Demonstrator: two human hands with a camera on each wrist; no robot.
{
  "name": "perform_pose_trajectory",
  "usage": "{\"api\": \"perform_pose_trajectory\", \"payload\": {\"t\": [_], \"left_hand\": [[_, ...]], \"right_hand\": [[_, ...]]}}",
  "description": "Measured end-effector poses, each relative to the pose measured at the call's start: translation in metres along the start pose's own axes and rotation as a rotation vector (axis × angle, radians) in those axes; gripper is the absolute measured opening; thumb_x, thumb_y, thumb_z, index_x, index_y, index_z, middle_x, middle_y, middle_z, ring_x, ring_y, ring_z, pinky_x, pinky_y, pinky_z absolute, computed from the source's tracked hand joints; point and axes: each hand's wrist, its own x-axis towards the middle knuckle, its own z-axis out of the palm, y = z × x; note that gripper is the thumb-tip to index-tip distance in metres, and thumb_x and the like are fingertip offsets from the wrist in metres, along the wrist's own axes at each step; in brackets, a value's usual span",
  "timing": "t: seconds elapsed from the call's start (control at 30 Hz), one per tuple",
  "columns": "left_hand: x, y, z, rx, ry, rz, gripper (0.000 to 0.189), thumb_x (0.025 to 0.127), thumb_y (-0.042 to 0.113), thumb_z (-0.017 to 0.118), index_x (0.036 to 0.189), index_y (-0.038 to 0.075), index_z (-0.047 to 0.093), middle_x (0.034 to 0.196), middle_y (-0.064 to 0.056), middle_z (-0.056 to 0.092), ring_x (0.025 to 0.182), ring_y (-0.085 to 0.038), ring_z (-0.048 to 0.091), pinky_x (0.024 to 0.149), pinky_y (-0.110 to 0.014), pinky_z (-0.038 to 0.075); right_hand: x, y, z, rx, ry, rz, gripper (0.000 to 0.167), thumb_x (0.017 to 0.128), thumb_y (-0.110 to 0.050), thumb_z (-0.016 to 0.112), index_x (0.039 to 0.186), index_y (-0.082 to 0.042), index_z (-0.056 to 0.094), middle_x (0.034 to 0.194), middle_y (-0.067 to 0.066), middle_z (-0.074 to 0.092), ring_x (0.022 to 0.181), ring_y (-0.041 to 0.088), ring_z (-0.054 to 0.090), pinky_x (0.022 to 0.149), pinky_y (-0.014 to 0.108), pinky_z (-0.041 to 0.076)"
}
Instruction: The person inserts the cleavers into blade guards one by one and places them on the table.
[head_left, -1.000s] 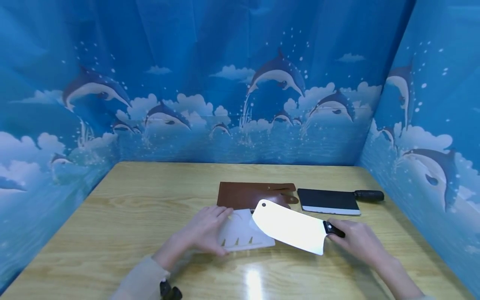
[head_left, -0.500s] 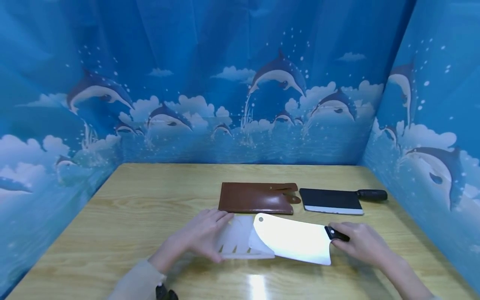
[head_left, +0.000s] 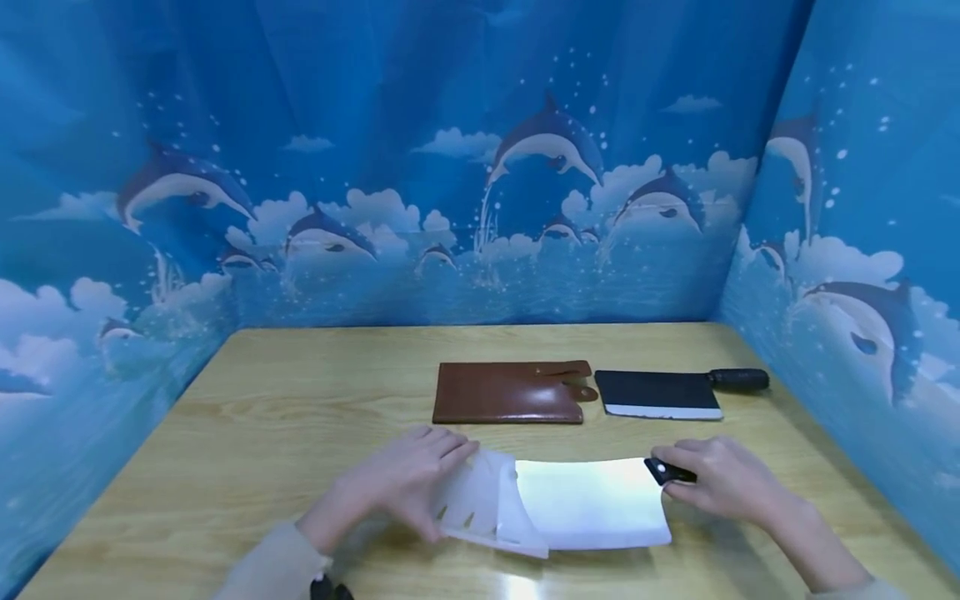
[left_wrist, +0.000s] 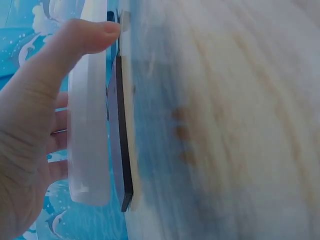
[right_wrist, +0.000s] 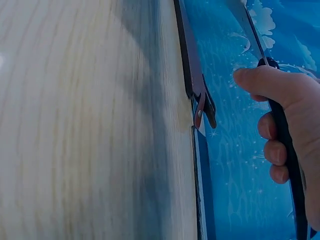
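My left hand (head_left: 408,477) holds a translucent white plastic blade cover (head_left: 480,504) between thumb and fingers; in the left wrist view the thumb lies across the front of the cover (left_wrist: 89,140) and the fingertips show behind it. The cover is raised off the table. With its fingers wrapped round the black handle (head_left: 670,472), my right hand (head_left: 723,483) holds a cleaver (head_left: 592,504) with a wide, shiny blade. The blade's far end is inside the cover's open side, out of clear sight. In the right wrist view the handle (right_wrist: 282,132) runs through the curled fingers.
Behind the hands a brown leather knife sheath (head_left: 506,393) lies flat on the wooden table (head_left: 300,383). To its right is a second cleaver (head_left: 660,393), dark-bladed with a pale edge. A blue dolphin-print curtain (head_left: 360,167) surrounds the back and sides.
The cleaver's tip end with its round hole has slid left into the cover and is now covered. Both hands have come a little lower and nearer, and the blade has levelled.
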Motion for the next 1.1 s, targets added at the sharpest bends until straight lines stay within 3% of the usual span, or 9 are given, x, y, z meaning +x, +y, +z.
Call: {"api": "perform_pose_trajectory", "payload": {"t": [0.2, 0.37, 0.5, 0.77, 1.1], "left_hand": [[0.001, 0.008, 0.001, 0.072, 0.014, -0.033, 0.110, 0.053, 0.063, 0.071, 0.139, 0.003, 0.037, 0.130, -0.010, 0.048, 0.117, -0.023, 0.044, 0.099, -0.043, 0.036], [0.000, 0.015, 0.004, 0.162, 0.118, -0.108, 0.112, 0.055, 0.075, 0.062, 0.140, 0.007, 0.037, 0.126, -0.012, 0.047, 0.115, -0.028, 0.043, 0.095, -0.063, 0.030], [-0.003, 0.018, 0.004, 0.139, 0.204, -0.176, 0.113, 0.052, 0.080, 0.061, 0.139, 0.011, 0.041, 0.125, -0.012, 0.048, 0.114, -0.030, 0.044, 0.089, -0.072, 0.025], [-0.010, 0.014, 0.005, 0.043, 0.219, -0.225, 0.112, 0.050, 0.077, 0.067, 0.140, 0.017, 0.040, 0.129, -0.011, 0.047, 0.117, -0.033, 0.041, 0.084, -0.071, 0.030], [-0.019, 0.011, 0.008, 0.053, 0.263, -0.182, 0.107, 0.045, 0.071, 0.072, 0.134, 0.018, 0.047, 0.123, -0.007, 0.051, 0.112, -0.028, 0.044, 0.081, -0.063, 0.035]], "right_hand": [[-0.003, 0.000, 0.008, 0.021, 0.069, -0.044, 0.034, 0.084, -0.036, 0.067, 0.095, -0.004, 0.069, 0.073, 0.002, 0.064, 0.053, -0.005, 0.047, 0.043, 0.012, 0.036], [-0.003, -0.006, 0.010, 0.054, 0.113, -0.038, 0.039, 0.088, -0.041, 0.058, 0.096, -0.004, 0.068, 0.073, 0.000, 0.063, 0.055, -0.007, 0.046, 0.045, 0.010, 0.037], [0.001, -0.011, 0.005, 0.014, 0.127, -0.058, 0.040, 0.088, -0.043, 0.057, 0.097, -0.006, 0.067, 0.073, -0.005, 0.060, 0.054, -0.008, 0.042, 0.043, 0.010, 0.034], [0.008, -0.021, 0.001, -0.064, 0.114, -0.040, 0.036, 0.087, -0.045, 0.057, 0.099, -0.012, 0.066, 0.072, -0.009, 0.056, 0.051, -0.009, 0.035, 0.040, 0.011, 0.027], [0.006, -0.033, 0.004, -0.010, 0.030, 0.042, 0.032, 0.078, -0.035, 0.070, 0.100, -0.012, 0.065, 0.075, -0.010, 0.058, 0.056, -0.009, 0.039, 0.043, 0.011, 0.031]]}}
